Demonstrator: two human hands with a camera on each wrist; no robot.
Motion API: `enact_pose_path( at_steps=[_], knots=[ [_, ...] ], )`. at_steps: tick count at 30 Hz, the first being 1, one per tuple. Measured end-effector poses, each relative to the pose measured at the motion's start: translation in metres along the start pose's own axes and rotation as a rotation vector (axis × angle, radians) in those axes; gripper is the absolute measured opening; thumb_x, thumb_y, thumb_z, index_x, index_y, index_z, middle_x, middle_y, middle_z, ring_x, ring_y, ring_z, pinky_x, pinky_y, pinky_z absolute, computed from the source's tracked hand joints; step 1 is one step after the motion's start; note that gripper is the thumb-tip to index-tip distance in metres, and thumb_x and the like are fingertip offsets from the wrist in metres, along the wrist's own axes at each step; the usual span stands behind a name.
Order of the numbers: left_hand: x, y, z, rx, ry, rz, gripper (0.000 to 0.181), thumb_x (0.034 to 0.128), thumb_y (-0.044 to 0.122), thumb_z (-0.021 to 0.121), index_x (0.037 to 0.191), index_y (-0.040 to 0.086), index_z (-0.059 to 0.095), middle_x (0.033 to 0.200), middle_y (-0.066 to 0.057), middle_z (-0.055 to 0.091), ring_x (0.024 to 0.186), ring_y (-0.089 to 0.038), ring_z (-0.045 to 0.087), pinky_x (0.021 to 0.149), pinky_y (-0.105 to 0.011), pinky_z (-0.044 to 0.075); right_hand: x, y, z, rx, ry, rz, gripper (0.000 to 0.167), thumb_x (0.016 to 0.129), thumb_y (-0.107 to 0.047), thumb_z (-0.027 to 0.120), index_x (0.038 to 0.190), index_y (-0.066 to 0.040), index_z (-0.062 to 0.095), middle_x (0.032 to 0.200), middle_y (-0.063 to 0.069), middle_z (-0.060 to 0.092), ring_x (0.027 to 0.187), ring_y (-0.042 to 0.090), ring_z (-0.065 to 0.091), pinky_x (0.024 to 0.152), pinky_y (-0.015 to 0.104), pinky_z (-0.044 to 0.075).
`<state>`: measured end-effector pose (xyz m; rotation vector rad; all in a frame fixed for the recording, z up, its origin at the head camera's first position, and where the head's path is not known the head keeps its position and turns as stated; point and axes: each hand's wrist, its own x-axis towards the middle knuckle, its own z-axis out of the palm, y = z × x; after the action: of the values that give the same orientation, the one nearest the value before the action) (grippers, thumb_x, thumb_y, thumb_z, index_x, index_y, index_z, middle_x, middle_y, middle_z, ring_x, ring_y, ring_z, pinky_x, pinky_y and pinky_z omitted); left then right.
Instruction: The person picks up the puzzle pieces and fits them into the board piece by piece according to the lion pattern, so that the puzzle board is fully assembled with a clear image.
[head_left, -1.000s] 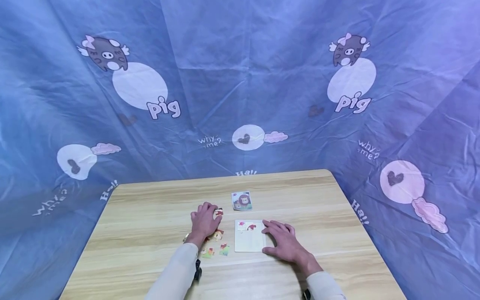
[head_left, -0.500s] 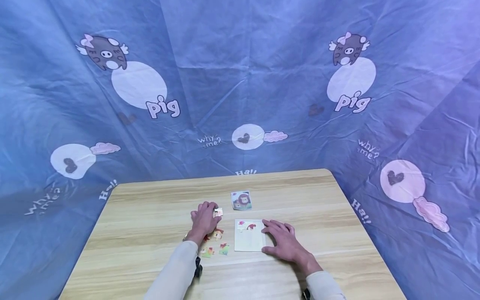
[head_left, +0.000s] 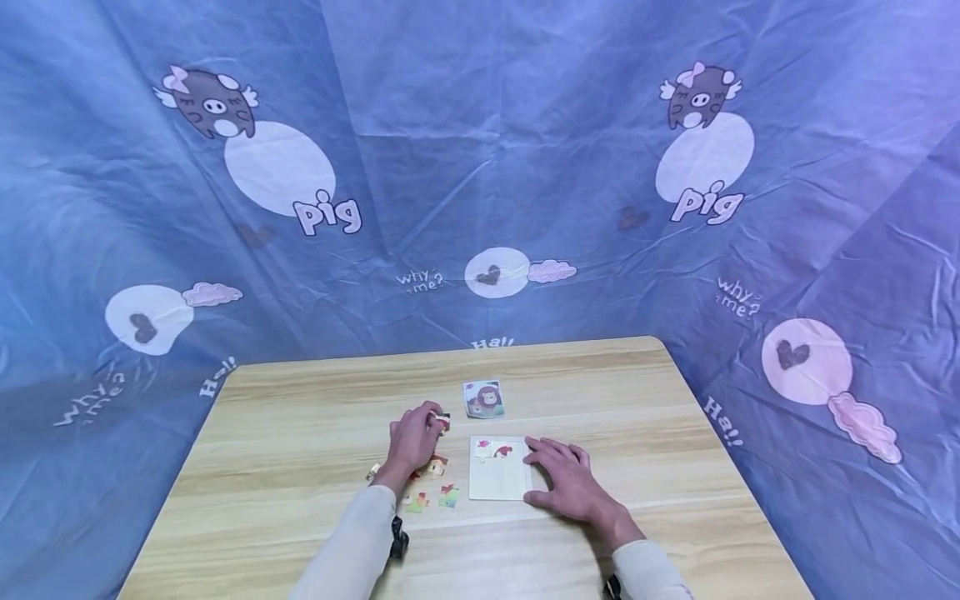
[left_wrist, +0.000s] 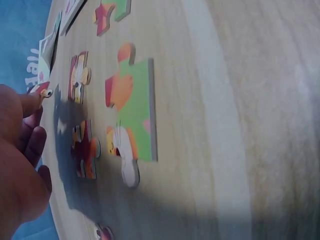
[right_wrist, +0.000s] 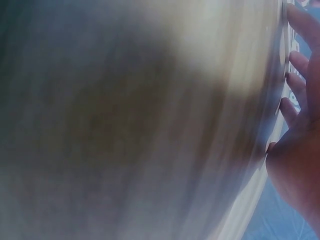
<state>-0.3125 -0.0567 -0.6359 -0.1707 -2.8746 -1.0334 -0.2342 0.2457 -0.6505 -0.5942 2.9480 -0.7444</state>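
Observation:
My left hand (head_left: 411, 437) pinches a jigsaw puzzle piece (left_wrist: 46, 91) between thumb and fingers, lifted off the table in the left wrist view. Below it lie loose pieces: a red and yellow one (left_wrist: 78, 77), a dark red one (left_wrist: 85, 151) and a larger green one (left_wrist: 137, 112). My right hand (head_left: 566, 479), fingers spread, rests along the right edge of a white puzzle tray (head_left: 498, 485). Inside the tray's upper part sit a pink-marked piece (head_left: 482, 448) and a red-marked piece (head_left: 502, 452).
A lion picture card (head_left: 483, 400) lies behind the tray on the wooden table (head_left: 600, 383). Another green piece (head_left: 448, 497) is left of the tray. One more piece (head_left: 372, 472) shows beside the left wrist. A blue printed cloth (head_left: 450, 183) hangs behind and around the table.
The left hand has taken up the puzzle piece and shifted slightly right; the piece's light side showed half a second ago and its coloured side shows now. The right hand has stayed put.

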Motion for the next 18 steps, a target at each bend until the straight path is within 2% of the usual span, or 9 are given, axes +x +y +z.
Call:
enact_pose_path(
  at_steps=[5,12,18],
  knots=[
    [-0.002,0.007,0.001,-0.061,0.002,0.0,0.019,0.0914,0.023,0.06,0.11,0.02,0.064,0.085,0.008,0.064,0.093,-0.019,0.06,0.085,-0.044,0.038,0.0,-0.001,-0.001,-0.001,-0.003,0.004,0.056,0.074,-0.054,0.073,0.123,-0.029,0.059,0.153,-0.007,0.04,0.142,0.023,0.034,0.108,0.058,0.016],
    [-0.004,0.019,0.007,-0.132,-0.02,-0.008,0.015,0.0912,0.023,0.063,0.105,0.02,0.066,0.082,0.008,0.063,0.086,-0.015,0.059,0.092,-0.047,0.038,0.0,-0.002,-0.002,0.003,0.001,0.004,0.056,0.075,-0.054,0.072,0.123,-0.028,0.06,0.153,-0.007,0.04,0.142,0.023,0.034,0.108,0.057,0.016],
    [-0.004,0.026,0.012,-0.148,-0.037,0.008,0.015,0.091,0.024,0.063,0.105,0.02,0.066,0.081,0.009,0.063,0.076,-0.01,0.058,0.092,-0.046,0.042,0.0,-0.003,-0.002,0.003,-0.003,0.006,0.055,0.075,-0.054,0.072,0.123,-0.029,0.06,0.153,-0.007,0.04,0.142,0.022,0.033,0.108,0.056,0.015]
  ],
)
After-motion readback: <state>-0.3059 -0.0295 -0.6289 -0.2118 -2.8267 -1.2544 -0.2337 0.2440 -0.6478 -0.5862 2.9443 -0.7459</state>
